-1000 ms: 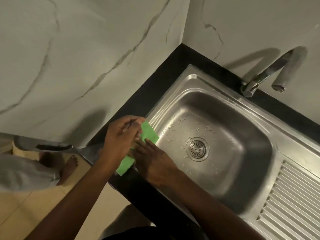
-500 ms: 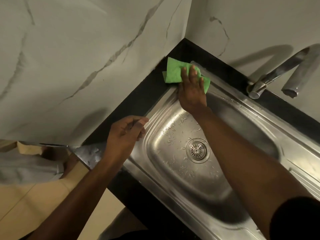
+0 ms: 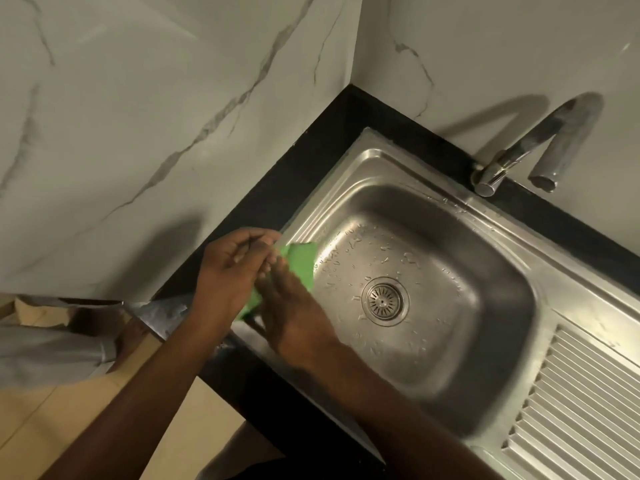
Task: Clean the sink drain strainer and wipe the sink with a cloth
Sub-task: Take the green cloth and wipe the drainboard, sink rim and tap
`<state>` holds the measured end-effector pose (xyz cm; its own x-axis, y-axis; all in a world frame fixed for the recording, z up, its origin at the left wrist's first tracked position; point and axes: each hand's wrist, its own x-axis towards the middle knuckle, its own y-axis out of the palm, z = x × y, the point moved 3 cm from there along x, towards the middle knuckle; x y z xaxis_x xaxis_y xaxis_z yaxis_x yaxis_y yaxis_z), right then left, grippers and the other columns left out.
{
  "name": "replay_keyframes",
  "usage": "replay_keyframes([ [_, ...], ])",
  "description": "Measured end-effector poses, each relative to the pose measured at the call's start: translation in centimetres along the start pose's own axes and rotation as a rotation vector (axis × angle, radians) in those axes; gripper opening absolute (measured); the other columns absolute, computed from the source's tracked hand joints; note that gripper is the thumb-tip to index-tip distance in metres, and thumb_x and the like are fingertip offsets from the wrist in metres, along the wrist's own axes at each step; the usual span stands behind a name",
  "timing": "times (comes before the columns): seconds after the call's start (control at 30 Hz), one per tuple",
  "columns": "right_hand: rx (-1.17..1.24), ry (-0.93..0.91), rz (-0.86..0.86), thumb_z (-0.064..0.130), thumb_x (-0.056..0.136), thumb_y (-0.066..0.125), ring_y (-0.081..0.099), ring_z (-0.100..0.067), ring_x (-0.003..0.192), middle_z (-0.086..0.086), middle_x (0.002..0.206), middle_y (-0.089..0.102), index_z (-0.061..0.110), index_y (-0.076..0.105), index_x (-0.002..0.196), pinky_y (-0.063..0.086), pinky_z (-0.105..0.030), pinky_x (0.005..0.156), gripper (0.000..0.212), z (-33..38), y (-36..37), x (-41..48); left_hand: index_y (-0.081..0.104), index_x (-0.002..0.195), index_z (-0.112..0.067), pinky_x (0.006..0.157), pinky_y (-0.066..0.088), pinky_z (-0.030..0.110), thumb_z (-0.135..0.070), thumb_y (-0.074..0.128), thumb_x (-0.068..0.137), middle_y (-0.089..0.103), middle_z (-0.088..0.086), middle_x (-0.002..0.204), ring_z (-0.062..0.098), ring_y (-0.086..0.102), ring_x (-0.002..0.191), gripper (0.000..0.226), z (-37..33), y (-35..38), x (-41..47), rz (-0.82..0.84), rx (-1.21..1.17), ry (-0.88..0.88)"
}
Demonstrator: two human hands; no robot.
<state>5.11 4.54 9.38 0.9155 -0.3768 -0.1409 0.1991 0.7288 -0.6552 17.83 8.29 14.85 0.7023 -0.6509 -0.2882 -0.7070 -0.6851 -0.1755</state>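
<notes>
Head view looks down on both hands meeting at the near-left rim of the stainless sink [image 3: 349, 168]. Right hand [image 3: 298, 320] lies flat, fingers extended, pressing a green cloth [image 3: 302, 263] onto the rim. Left hand [image 3: 230, 271] curls loosely beside it, fingertips touching the cloth's edge; whether it grips the cloth cannot be told. Inside the basin, water droplets are scattered around the round drain strainer [image 3: 384, 301], which sits in its hole. A curved faucet [image 3: 530, 147] stands at the far rim.
</notes>
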Motion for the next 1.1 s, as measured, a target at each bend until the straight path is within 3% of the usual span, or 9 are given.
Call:
replay_keyframes([
  [0.13,-0.129,-0.174,0.05,0.016,0.102,0.058,0.034,-0.042,0.152,-0.023,0.168,0.029,0.007,0.042,0.158,0.033,-0.053,0.124,0.059,0.4,0.4,-1.8,0.079,0.105,-0.024,0.075,0.057,0.033,-0.018,0.064,0.099,0.072,0.007,0.081,0.02,0.064,0.075,0.017,-0.6,0.1,-0.1,0.029,-0.002,0.033],
  [0.23,-0.268,-0.24,0.099,0.026,0.104,0.049,0.031,-0.031,0.157,-0.014,0.173,0.02,0.015,0.035,0.162,0.023,-0.045,0.128,0.061,-0.9,-0.6,-1.4,0.079,0.105,-0.023,0.076,0.056,0.037,-0.019,0.062,0.099,0.07,0.01,0.081,0.023,0.063,0.075,0.019,-0.9,-0.1,-0.2,0.032,0.0,0.04],
  [0.37,-0.496,-0.351,0.126,0.028,0.103,0.045,0.027,-0.023,0.159,-0.007,0.175,0.014,0.022,0.024,0.166,0.017,-0.047,0.131,0.067,-4.0,-2.3,0.7,0.079,0.105,-0.021,0.07,0.053,0.03,-0.03,0.064,0.092,0.069,0.006,0.075,0.017,0.061,0.07,0.022,-1.0,-1.3,-0.1,0.0,-0.029,0.048],
  [0.53,-0.641,-0.127,-0.055,0.019,0.103,0.05,0.032,-0.03,0.156,-0.013,0.174,0.016,0.018,0.019,0.167,0.026,-0.052,0.127,0.071,-8.9,-7.5,3.7,0.081,0.1,-0.024,0.064,0.052,0.022,-0.041,0.066,0.085,0.069,0.004,0.073,0.013,0.06,0.066,0.027,-0.4,-2.6,-0.5,-0.033,-0.063,0.033],
  [0.63,-0.578,0.021,0.039,0.03,0.108,0.035,0.014,-0.025,0.162,-0.01,0.176,0.004,0.022,0.011,0.168,0.015,-0.052,0.131,0.065,-11.0,-11.4,4.8,0.081,0.102,-0.027,0.065,0.053,0.02,-0.048,0.064,0.084,0.071,0.002,0.075,0.012,0.063,0.069,0.032,-0.2,-2.8,-0.9,-0.012,-0.034,0.032],
  [0.77,-0.466,0.124,0.01,0.04,0.105,0.014,0.009,-0.025,0.163,-0.012,0.175,0.008,0.016,0.016,0.167,0.013,-0.052,0.131,0.067,-8.3,-9.0,4.6,0.08,0.103,-0.025,0.069,0.053,0.026,-0.043,0.065,0.084,0.07,0.006,0.077,0.015,0.062,0.071,0.031,-0.1,-2.2,-1.3,0.004,-0.057,0.021],
  [0.87,-0.256,0.156,0.036,0.031,0.11,0.035,0.008,-0.03,0.163,-0.011,0.176,0.001,0.018,0.017,0.168,0.016,-0.049,0.131,0.062,-5.7,-5.2,2.5,0.081,0.1,-0.021,0.07,0.052,0.03,-0.044,0.067,0.081,0.069,0.006,0.075,0.018,0.06,0.07,0.033,-0.3,-1.5,-1.4,0.008,-0.089,0.012],
  [0.97,-0.204,0.001,0.108,0.028,0.106,0.049,0.011,-0.036,0.162,-0.015,0.175,0.005,0.019,0.025,0.166,0.02,-0.048,0.129,0.065,-3.0,-0.9,-1.2,0.08,0.102,-0.02,0.071,0.052,0.032,-0.036,0.066,0.086,0.069,0.004,0.075,0.017,0.061,0.071,0.027,-0.7,-1.0,-1.5,0.023,-0.077,0.019],
  [1.1,-0.117,-0.04,0.196,0.025,0.102,0.052,0.001,-0.023,0.163,-0.002,0.176,0.009,0.026,0.03,0.164,0.013,-0.045,0.131,0.066,-0.8,2.0,-4.5,0.078,0.106,-0.014,0.072,0.052,0.035,-0.014,0.061,0.099,0.069,0.01,0.079,0.021,0.06,0.074,0.019,-1.2,-0.6,-1.5,0.034,-0.064,0.053],
])
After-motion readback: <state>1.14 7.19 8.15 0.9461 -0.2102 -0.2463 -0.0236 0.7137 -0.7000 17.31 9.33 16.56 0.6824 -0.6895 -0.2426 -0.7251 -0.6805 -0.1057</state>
